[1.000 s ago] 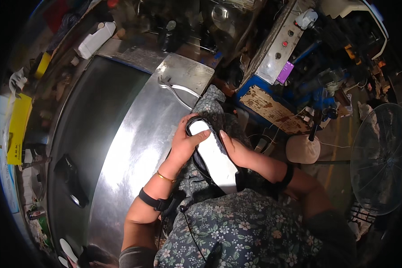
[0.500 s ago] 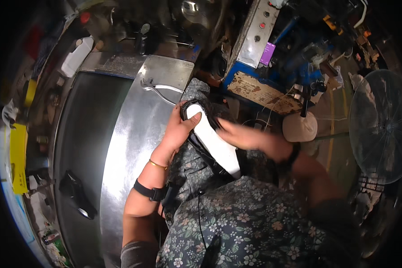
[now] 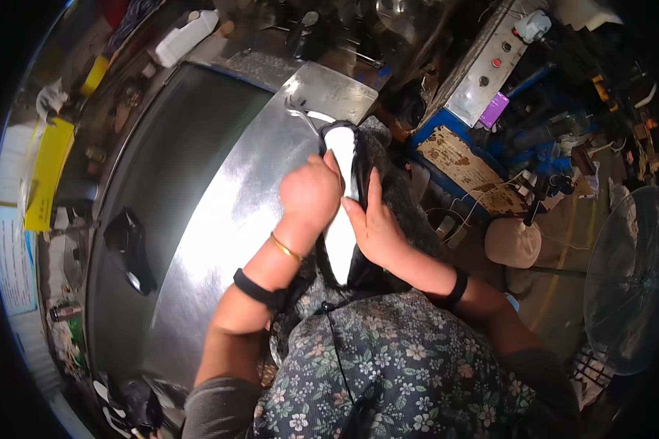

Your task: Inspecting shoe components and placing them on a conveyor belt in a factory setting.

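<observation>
A shoe lies sole up over my lap, its long white insole (image 3: 339, 241) framed by black upper material (image 3: 360, 164). My left hand (image 3: 311, 192) is closed at the left edge of the shoe, its thumb against the white surface. From the other side my right hand (image 3: 377, 228) grips it, with the thumb on the white insole and the fingers along the black side. Silver pincers (image 3: 316, 117) lie on the shiny metal tabletop (image 3: 227, 190) just beyond the toe end. Part of the black upper is hidden under my hands.
A black shoe (image 3: 129, 249) rests on the dark surface to the left. Ahead on the right stands a blue-framed machine with a button panel (image 3: 487, 77). A round beige seat (image 3: 512, 243) and a transparent disc (image 3: 630, 282) are at the right. A white bottle (image 3: 187, 38) lies far left.
My view has turned, so the surroundings have shifted. My left hand has moved down from the shoe's far end and closed; my right hand, blurred earlier, now rests steadily on its right side.
</observation>
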Available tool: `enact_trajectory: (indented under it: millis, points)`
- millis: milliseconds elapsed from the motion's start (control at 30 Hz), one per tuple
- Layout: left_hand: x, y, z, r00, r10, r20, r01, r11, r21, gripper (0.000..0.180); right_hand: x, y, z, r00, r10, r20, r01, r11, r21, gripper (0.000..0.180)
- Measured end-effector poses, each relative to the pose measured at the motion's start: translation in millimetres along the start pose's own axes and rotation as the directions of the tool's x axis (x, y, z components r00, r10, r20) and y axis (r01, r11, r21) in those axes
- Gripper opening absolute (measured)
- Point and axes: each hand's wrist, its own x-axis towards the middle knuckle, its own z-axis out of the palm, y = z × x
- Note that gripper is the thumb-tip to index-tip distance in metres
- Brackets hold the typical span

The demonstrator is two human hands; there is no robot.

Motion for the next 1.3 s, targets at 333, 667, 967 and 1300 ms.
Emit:
enact_trajectory:
  millis: [333,667,967,1300]
  points:
    - [-87,-48,26,0.987,0.141,0.079,-0.067,0.803,-0.592,0.078,-5,31,1,0.973,-0.207,-0.098,0.224,0.949,0.222,0.071]
    - [-90,-57,3,0.905,0.257,0.340,-0.057,0.864,-0.500,0.066,-6,38,-3,0.984,-0.170,-0.058,0.180,0.948,0.263,0.071]
    - [-57,-27,49,0.997,-0.059,0.057,0.072,0.966,-0.249,0.037,-2,30,6,0.975,-0.164,-0.151,0.183,0.976,0.122,0.072]
    - [-37,-42,68,0.968,-0.216,0.128,0.173,0.204,-0.964,0.033,-5,44,10,0.934,-0.338,-0.114,0.352,0.924,0.146,0.071]
